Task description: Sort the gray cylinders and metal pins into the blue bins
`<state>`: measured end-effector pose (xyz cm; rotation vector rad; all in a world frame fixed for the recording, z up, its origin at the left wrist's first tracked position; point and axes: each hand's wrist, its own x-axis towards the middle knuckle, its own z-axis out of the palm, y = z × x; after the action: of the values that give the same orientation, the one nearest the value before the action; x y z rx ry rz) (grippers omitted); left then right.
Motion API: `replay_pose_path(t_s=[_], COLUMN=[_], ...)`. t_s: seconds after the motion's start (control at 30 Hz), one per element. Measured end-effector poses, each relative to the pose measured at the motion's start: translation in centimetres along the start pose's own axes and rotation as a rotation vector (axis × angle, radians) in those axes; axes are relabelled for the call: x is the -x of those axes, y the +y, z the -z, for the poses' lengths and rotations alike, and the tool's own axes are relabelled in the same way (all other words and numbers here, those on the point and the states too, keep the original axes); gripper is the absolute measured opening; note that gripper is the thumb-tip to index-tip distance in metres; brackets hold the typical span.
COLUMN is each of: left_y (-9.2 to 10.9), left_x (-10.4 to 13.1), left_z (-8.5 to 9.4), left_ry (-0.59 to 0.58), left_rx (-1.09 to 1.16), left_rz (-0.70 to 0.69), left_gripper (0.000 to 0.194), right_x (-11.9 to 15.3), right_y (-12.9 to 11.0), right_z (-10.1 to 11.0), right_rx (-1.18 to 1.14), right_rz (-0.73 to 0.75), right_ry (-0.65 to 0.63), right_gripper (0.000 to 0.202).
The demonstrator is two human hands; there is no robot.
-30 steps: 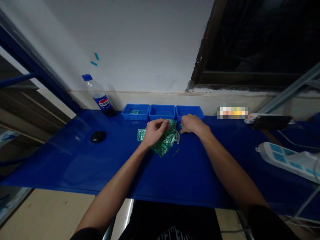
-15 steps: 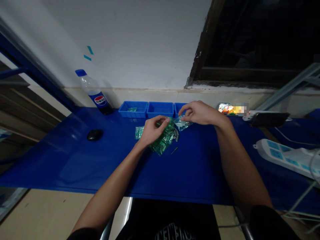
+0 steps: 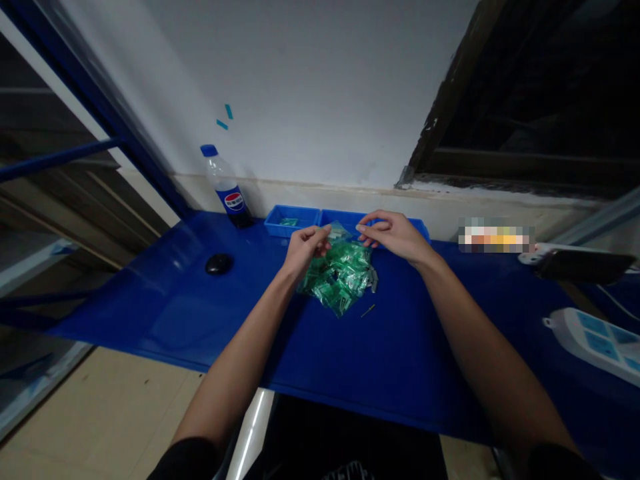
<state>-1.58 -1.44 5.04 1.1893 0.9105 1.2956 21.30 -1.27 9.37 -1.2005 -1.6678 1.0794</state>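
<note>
Over the heap on the table, a small clear plastic bag (image 3: 340, 231) is pinched at its left side by my left hand (image 3: 306, 250). Close to the bag's right edge, my right hand (image 3: 393, 235) has its thumb and index finger drawn together; whether they grip the bag or something small cannot be made out. Below both hands lies a heap of green-tinted plastic packets (image 3: 343, 273) with small parts inside. Small grey pieces (image 3: 373, 280) lie at the heap's right side, and a thin pin-like metal piece (image 3: 368, 311) rests just in front of it.
Blue trays (image 3: 270, 230) line the wall, the left one holding a small green packet (image 3: 289, 222). A cola bottle (image 3: 231, 197) and a black mouse (image 3: 219, 264) are at left. At right are a phone-like black device (image 3: 585, 265) and a white power strip (image 3: 595, 337).
The clear bag has moved left and up, and my left hand has risen from the heap to pinch it. My right hand has come closer to my left. The camera view has shifted left.
</note>
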Motion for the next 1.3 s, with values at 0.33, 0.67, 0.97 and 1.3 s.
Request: replay_pose_path(t_s=[0.33,0.67,0.97,1.3], left_y=[-0.3,-0.5,-1.8,-2.2], left_x=[-1.1,-0.4,0.4,0.4], left_z=[1.4,0.5,-1.3,-1.4], left_ry=[0.335,0.179,-0.041,0.045], left_rx=[0.301,0.094,-0.255,-0.282], left_rz=[0.037,0.019,-0.036,-0.091], left_gripper=[0.037,0.041,0.029,0.027], right_x=[-0.3,0.0,-0.1,-0.6], right_y=[1.0,1.7,1.4,1.9], right_z=[-0.6,0.1,0.0,-1.4], right_rx=[0.13,0.813,0.806,0.459], right_rz=[0.021,-0.042,-0.054,0.004], right_ry=[0.002,0.031,0.098,-0.004], right_gripper=[0.037,0.018,0.026,0.016])
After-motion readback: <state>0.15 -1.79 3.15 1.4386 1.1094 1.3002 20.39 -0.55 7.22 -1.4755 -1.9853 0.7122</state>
